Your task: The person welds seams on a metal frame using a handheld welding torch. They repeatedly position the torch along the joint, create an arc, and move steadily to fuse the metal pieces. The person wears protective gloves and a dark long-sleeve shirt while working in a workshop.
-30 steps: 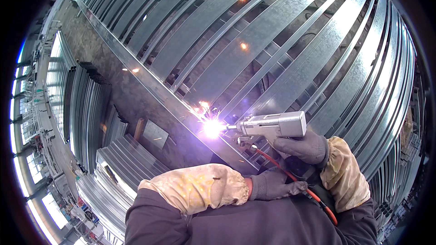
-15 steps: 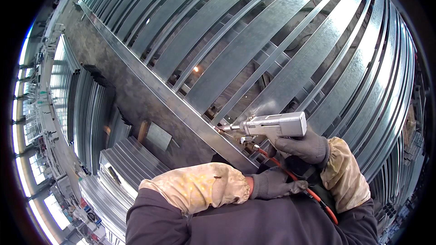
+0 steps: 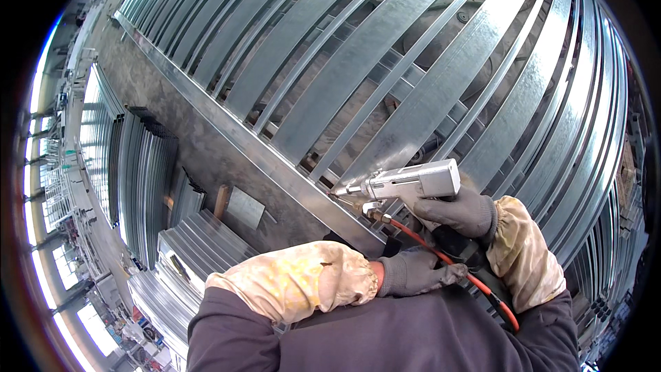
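My right hand (image 3: 460, 212), in a grey glove, is wrapped round the grip of a silver pistol-shaped welding gun (image 3: 413, 180). The gun's narrow tip points left and meets the long metal edge rail (image 3: 275, 172) near the end of a flat metal slat (image 3: 406, 131). From beneath the gun an orange hose (image 3: 413, 234) with a metal fitting runs down to the right. My left hand (image 3: 416, 272), also gloved, lies across in front of my body, closed at the orange hose below the gun. Its fingers are partly hidden.
A large frame of parallel metal slats and thin bars (image 3: 303, 48) fills the far side, with gaps between them. To the left stand stacks of metal profiles (image 3: 141, 179) and, nearer, another stack (image 3: 200, 244). A flat plate (image 3: 245, 208) lies on the floor.
The view has shifted slightly, so the slats sit a little further left. The gun's tip remains at the rail, and both hands keep their holds. A small bright glint among the slats is gone.
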The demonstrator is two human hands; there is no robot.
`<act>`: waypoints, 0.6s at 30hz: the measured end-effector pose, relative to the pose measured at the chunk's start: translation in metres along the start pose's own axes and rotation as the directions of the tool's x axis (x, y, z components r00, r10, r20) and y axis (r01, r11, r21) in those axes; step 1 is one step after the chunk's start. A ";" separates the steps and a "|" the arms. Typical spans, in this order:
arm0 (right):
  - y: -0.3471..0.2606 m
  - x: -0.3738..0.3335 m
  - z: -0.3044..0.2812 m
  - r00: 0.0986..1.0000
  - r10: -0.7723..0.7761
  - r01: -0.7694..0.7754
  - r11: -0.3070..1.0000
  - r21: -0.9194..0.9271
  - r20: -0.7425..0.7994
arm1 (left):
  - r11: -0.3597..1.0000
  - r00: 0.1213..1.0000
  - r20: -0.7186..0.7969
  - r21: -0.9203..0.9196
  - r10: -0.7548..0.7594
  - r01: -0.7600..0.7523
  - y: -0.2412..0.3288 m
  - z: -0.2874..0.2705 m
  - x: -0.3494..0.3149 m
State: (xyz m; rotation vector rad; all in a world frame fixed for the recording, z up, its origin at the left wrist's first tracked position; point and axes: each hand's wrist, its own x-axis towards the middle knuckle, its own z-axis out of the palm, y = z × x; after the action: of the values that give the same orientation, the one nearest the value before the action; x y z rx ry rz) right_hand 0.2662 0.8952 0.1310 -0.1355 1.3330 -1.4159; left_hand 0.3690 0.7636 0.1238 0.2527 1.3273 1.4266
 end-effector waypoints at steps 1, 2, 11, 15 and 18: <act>-0.001 0.000 0.000 1.000 -0.005 0.005 1.000 -0.010 0.003 | 0.999 0.998 -0.038 0.014 0.044 -0.044 -0.002 0.002 0.000; -0.003 0.000 0.000 1.000 -0.009 0.010 1.000 -0.019 0.005 | 0.996 0.993 -0.075 0.029 0.089 -0.087 -0.005 0.004 0.000; 0.001 -0.002 0.003 0.999 -0.016 0.017 1.000 0.012 -0.038 | 1.000 1.000 -0.031 -0.026 0.001 -0.002 0.002 0.004 -0.002; -0.002 -0.004 0.003 0.998 -0.016 0.015 1.000 -0.009 -0.057 | 1.000 1.000 -0.015 -0.025 -0.016 0.016 0.009 0.001 -0.004; 0.005 -0.003 0.000 0.999 -0.021 0.021 1.000 -0.019 -0.033 | 0.998 0.998 0.024 -0.014 -0.062 0.063 0.016 -0.001 -0.006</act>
State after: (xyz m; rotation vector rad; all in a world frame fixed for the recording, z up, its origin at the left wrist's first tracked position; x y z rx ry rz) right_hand 0.2705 0.8987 0.1289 -0.1394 1.3763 -1.4291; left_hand 0.3615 0.7622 0.1385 0.2156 1.2945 1.3768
